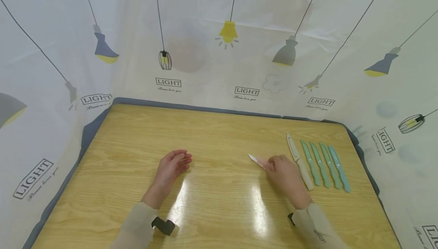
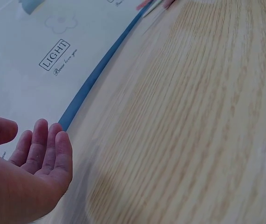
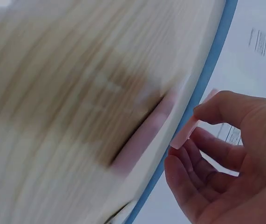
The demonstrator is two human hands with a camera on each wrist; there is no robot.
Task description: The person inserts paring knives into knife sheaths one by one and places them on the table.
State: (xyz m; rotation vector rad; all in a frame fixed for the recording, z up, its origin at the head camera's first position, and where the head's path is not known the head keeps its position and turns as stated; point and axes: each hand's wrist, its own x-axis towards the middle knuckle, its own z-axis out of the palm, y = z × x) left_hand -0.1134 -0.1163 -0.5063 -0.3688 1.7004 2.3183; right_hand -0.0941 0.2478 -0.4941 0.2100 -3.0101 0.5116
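My right hand (image 1: 282,173) is over the right half of the table, pinching a flat pink strip (image 3: 188,130) between thumb and fingers. Just below and beside it, a small knife (image 1: 254,160) with a pale, pointed blade lies angled toward the far left. In the right wrist view a blurred pink length (image 3: 144,133) shows on the wood, parallel to the pinched strip. The palm covers the rest of the knife in the head view. My left hand (image 1: 170,168) hovers over the middle left of the table, fingers loosely bent, holding nothing.
Right of my right hand, a white knife (image 1: 299,161), several green knives (image 1: 319,165) and a blue knife (image 1: 338,167) lie side by side. A lamp-printed cloth (image 1: 212,62) surrounds the wooden table (image 1: 137,127) at the back and sides.
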